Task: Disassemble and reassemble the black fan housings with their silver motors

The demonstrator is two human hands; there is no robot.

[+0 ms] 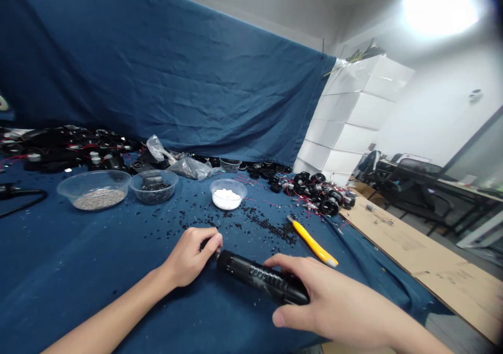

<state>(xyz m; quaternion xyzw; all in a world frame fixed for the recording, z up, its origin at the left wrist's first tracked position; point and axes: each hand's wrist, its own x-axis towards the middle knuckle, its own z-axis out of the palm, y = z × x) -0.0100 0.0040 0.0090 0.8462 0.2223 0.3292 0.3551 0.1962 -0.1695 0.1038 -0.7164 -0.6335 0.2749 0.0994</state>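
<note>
Two hands are on one black tool (261, 279) near the front edge of the blue tabletop (78, 259). My right hand (326, 301) wraps around its back end. My left hand (192, 257) is curled at its tip, pinching something too small to see. Just beside it lies a yellow knife (312, 242), with tiny black bits (267, 228) scattered near

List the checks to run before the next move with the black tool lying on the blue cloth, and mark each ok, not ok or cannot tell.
1. Right hand grips black electric screwdriver: ok, fingers wrap its rear.
2. Left hand at the tool's tip: ok, fingers pinched there.
3. Part held at the tip: cannot tell, hidden by fingers.
4. Yellow utility knife apart from both hands: ok, blade state cannot tell.
5. Bowl of white parts upright: ok.
6. Black small parts contained: not ok, scattered over the blue cloth.
</note>
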